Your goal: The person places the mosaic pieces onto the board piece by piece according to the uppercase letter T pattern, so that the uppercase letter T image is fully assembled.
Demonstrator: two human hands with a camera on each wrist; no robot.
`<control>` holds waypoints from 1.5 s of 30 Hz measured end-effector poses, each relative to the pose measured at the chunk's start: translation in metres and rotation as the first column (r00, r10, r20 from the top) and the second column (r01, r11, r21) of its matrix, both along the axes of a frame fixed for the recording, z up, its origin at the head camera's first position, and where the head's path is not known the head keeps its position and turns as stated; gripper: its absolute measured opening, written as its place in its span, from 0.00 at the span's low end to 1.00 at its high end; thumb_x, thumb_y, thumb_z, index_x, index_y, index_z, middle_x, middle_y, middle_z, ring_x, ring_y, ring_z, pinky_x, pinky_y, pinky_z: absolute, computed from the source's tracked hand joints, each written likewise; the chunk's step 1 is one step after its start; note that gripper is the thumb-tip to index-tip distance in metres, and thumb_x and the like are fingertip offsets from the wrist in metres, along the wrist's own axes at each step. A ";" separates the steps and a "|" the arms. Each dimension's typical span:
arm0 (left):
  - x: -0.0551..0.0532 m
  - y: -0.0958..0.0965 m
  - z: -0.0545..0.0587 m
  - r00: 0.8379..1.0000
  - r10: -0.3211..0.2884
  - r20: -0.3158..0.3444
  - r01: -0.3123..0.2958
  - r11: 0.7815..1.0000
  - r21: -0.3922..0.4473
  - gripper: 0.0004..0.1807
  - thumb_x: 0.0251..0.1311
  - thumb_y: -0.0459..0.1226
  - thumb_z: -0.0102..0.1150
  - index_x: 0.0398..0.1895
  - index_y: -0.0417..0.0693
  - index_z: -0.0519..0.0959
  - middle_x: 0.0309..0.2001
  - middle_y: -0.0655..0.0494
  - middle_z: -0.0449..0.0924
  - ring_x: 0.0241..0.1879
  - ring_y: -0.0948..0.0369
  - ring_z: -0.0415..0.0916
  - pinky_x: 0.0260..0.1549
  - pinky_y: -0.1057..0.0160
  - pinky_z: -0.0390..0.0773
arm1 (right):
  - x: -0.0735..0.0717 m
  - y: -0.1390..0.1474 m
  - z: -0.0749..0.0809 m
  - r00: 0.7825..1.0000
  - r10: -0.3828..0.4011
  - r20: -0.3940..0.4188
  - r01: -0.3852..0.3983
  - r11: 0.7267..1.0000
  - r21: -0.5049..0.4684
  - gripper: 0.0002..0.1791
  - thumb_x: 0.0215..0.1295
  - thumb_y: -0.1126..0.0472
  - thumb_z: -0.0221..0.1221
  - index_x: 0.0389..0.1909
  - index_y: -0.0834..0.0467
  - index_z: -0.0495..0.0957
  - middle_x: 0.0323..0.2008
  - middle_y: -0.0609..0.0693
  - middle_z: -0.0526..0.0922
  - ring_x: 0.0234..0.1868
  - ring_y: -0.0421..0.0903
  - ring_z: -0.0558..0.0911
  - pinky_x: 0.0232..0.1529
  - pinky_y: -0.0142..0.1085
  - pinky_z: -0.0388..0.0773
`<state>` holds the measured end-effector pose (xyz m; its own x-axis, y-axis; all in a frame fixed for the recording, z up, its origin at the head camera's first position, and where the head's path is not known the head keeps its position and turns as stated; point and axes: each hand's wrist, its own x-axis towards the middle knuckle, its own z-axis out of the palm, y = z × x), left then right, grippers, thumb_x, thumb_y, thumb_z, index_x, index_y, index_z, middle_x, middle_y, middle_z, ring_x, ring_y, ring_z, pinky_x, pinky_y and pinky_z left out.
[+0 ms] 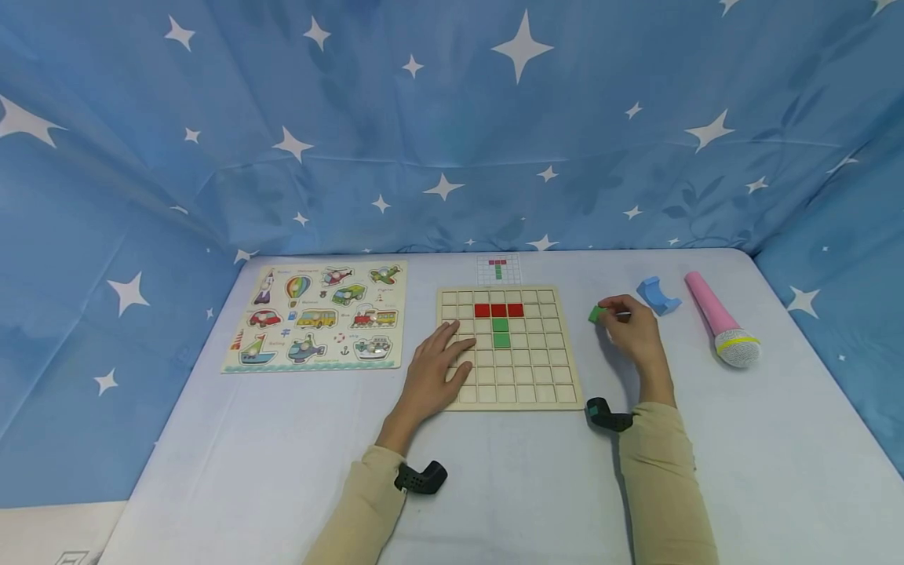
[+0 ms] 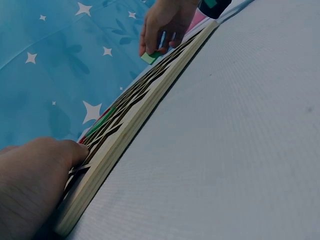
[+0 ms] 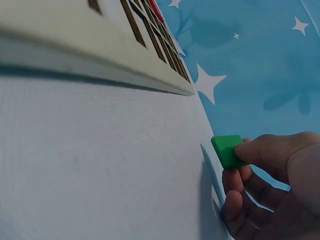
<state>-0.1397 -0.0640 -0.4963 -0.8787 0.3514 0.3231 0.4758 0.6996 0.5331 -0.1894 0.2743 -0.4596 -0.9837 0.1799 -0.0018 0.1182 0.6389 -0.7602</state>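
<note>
My right hand pinches a green square tile between thumb and fingers, to the right of a wooden grid board. My left hand rests with spread fingers on the left side of that board. Three red tiles lie in a row in the grid's second row of cells. Below the middle one, two green tiles run downward in a column. A small pattern card behind the board shows a red bar with a green stem under it.
A wooden picture puzzle with vehicle pieces lies at the left. Beyond my right hand are a blue curved block and a pink toy microphone. A blue star-patterned curtain stands along the table's back and sides.
</note>
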 end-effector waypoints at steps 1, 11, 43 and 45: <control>0.000 0.000 0.000 1.000 0.001 0.000 -0.001 1.000 -0.001 0.19 0.65 0.43 0.51 0.59 0.54 0.75 0.70 0.48 0.61 0.72 0.50 0.54 0.67 0.45 0.58 | 0.000 0.000 0.000 1.000 0.004 -0.001 -0.004 1.000 0.000 0.15 0.68 0.61 0.51 0.51 0.63 0.74 0.46 0.63 0.76 0.45 0.55 0.76 0.35 0.30 0.72; 0.001 0.000 0.000 1.000 0.000 0.013 0.000 1.000 -0.009 0.20 0.66 0.44 0.51 0.60 0.54 0.74 0.71 0.48 0.59 0.73 0.50 0.51 0.68 0.45 0.57 | -0.003 -0.011 0.002 0.994 0.099 -0.038 -0.099 0.995 -0.004 0.15 0.68 0.61 0.51 0.51 0.63 0.75 0.46 0.63 0.77 0.41 0.54 0.78 0.29 0.27 0.74; 0.000 0.000 -0.001 1.000 -0.002 0.004 0.002 1.000 0.025 0.19 0.66 0.43 0.51 0.59 0.54 0.75 0.70 0.48 0.61 0.72 0.50 0.54 0.67 0.44 0.58 | -0.002 -0.050 0.009 0.942 0.334 0.009 -0.334 0.942 0.007 0.13 0.69 0.59 0.52 0.51 0.58 0.75 0.46 0.59 0.78 0.44 0.55 0.82 0.42 0.41 0.76; 0.000 0.000 -0.001 1.000 -0.002 0.002 0.002 1.000 0.026 0.19 0.66 0.44 0.51 0.59 0.54 0.75 0.70 0.48 0.61 0.71 0.50 0.54 0.67 0.44 0.58 | -0.002 -0.052 0.008 0.940 0.340 0.015 -0.340 0.940 0.010 0.13 0.69 0.59 0.52 0.51 0.58 0.75 0.46 0.59 0.78 0.44 0.54 0.82 0.42 0.42 0.76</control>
<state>-0.1400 -0.0644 -0.4974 -0.8785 0.3445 0.3309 0.4763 0.6843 0.5521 -0.1916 0.2227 -0.4512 -0.9861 -0.1653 -0.0144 -0.0983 0.6516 -0.7522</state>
